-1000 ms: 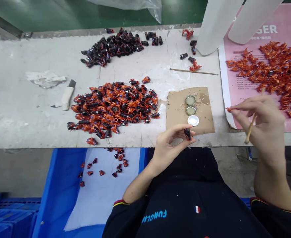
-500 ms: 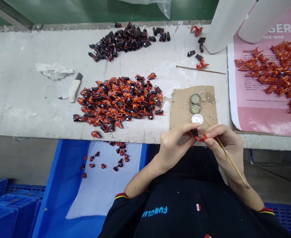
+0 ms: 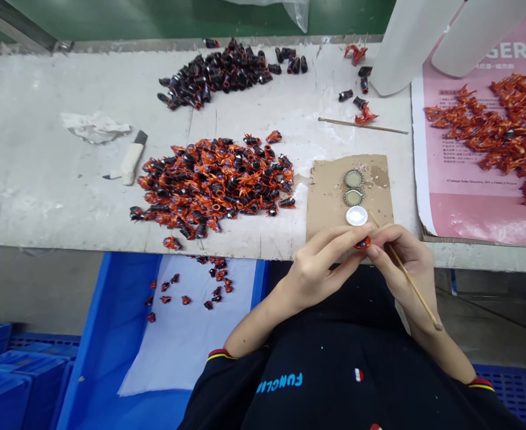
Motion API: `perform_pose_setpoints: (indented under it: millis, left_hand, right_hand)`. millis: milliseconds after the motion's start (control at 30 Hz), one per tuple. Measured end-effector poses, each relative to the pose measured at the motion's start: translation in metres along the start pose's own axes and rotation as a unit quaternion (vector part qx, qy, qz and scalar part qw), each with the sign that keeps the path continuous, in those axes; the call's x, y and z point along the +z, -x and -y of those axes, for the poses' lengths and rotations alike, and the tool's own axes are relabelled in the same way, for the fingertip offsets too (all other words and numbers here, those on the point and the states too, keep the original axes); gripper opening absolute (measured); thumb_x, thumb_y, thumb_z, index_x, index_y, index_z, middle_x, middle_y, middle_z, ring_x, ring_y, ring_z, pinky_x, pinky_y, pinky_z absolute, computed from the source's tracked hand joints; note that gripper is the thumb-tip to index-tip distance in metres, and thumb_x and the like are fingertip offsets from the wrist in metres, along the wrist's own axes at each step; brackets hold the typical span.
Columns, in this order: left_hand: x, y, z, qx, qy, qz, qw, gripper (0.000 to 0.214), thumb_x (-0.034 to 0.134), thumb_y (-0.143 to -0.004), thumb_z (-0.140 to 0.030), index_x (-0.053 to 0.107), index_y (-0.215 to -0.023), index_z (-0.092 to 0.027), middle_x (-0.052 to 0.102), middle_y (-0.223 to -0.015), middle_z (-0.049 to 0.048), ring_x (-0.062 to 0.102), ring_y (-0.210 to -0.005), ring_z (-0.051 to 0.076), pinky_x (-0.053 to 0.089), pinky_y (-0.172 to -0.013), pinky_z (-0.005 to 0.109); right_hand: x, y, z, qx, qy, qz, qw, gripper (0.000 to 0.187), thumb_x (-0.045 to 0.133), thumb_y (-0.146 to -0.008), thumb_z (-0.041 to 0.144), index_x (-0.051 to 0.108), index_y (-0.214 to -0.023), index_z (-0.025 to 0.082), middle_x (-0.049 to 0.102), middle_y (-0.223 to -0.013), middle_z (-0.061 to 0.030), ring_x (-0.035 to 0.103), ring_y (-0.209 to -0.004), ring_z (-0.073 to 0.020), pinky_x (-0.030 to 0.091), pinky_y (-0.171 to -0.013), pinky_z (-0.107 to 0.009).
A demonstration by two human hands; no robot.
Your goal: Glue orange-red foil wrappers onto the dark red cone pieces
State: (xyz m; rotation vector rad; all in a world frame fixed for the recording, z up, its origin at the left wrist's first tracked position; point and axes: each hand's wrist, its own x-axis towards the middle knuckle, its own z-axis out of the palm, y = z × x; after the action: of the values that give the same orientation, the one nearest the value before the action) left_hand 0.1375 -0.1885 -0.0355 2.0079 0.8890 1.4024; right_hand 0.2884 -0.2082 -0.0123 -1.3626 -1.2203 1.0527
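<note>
Between the fingertips of both hands is a small orange-and-black part (image 3: 362,243), mostly covered by the fingers. My left hand (image 3: 323,263) pinches it from the left. My right hand (image 3: 401,260) closes on its other side and also keeps a thin wooden stick (image 3: 413,288) lying across the palm, one end toward the cardboard and the other near the wrist. Just beyond the fingers, a white cap (image 3: 357,215) and two metal bottle caps (image 3: 353,178) sit in a row on a piece of cardboard (image 3: 323,191).
A heap of orange-and-black parts (image 3: 218,185) lies left of the cardboard, with black parts (image 3: 222,74) behind. Orange pieces (image 3: 505,131) cover a pink sheet (image 3: 469,206). A second stick (image 3: 364,125), a brush (image 3: 134,158) and a blue bin (image 3: 97,334) are nearby.
Both hands have drawn closer together around the small part. It has turned, so its black end and orange spikes show less. The stick has tilted slightly with my right hand.
</note>
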Motion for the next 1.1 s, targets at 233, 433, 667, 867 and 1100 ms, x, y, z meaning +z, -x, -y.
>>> perform_pose_setpoints:
  millis: [233, 433, 667, 867, 1100]
  left_hand:
    - [-0.002, 0.002, -0.002, -0.051, 0.103, -0.005, 0.993, 0.042, 0.069, -0.091, -0.012, 0.062, -0.132, -0.019, 0.076, -0.119, 0.0097, 0.075, -0.108, 0.017, 0.063, -0.095, 0.026]
    - [0.003, 0.002, -0.004, -0.081, 0.158, -0.040, 0.983, 0.036, 0.074, -0.088, -0.014, 0.067, -0.123, -0.024, 0.078, -0.115, 0.0055, 0.076, -0.107, 0.018, 0.064, -0.093, 0.027]
    - [0.004, 0.002, -0.003, -0.079, 0.152, -0.048, 0.984, 0.035, 0.076, -0.085, -0.009, 0.069, -0.117, -0.023, 0.079, -0.111, 0.0049, 0.076, -0.103, 0.016, 0.063, -0.090, 0.024]
    - [0.000, 0.003, -0.004, -0.094, 0.104, -0.033, 0.990, 0.048, 0.076, -0.086, -0.016, 0.062, -0.131, -0.026, 0.079, -0.111, 0.0034, 0.078, -0.092, 0.017, 0.065, -0.084, 0.026]
    - [-0.003, -0.001, -0.003, -0.044, 0.040, -0.004, 0.998, 0.032, 0.072, -0.090, -0.019, 0.067, -0.121, -0.022, 0.080, -0.109, 0.0060, 0.078, -0.098, 0.019, 0.066, -0.086, 0.028]
  right_hand:
    - [-0.002, 0.003, -0.004, -0.014, 0.018, 0.014, 1.000, 0.020, 0.073, -0.087, 0.033, 0.064, -0.073, 0.022, 0.062, -0.063, 0.0037, 0.051, -0.054, -0.0097, 0.043, -0.050, -0.022]
    - [0.000, 0.004, -0.007, -0.040, 0.040, 0.008, 0.998, 0.020, 0.074, -0.086, 0.031, 0.063, -0.072, 0.023, 0.062, -0.063, 0.0031, 0.051, -0.054, -0.0106, 0.044, -0.051, -0.024]
    - [-0.001, 0.005, -0.010, -0.079, 0.052, 0.039, 0.995, 0.012, 0.070, -0.089, 0.027, 0.065, -0.079, 0.024, 0.065, -0.068, 0.0030, 0.053, -0.055, -0.0106, 0.045, -0.051, -0.024]
    - [-0.001, 0.004, -0.015, -0.134, 0.080, 0.040, 0.987, 0.010, 0.068, -0.090, 0.019, 0.064, -0.082, 0.024, 0.067, -0.073, 0.0032, 0.058, -0.063, -0.0114, 0.047, -0.057, -0.025]
    - [-0.001, 0.004, -0.014, -0.185, 0.129, 0.030, 0.974, 0.013, 0.065, -0.090, 0.013, 0.060, -0.084, 0.024, 0.065, -0.073, 0.0036, 0.054, -0.062, -0.0108, 0.042, -0.054, -0.025]
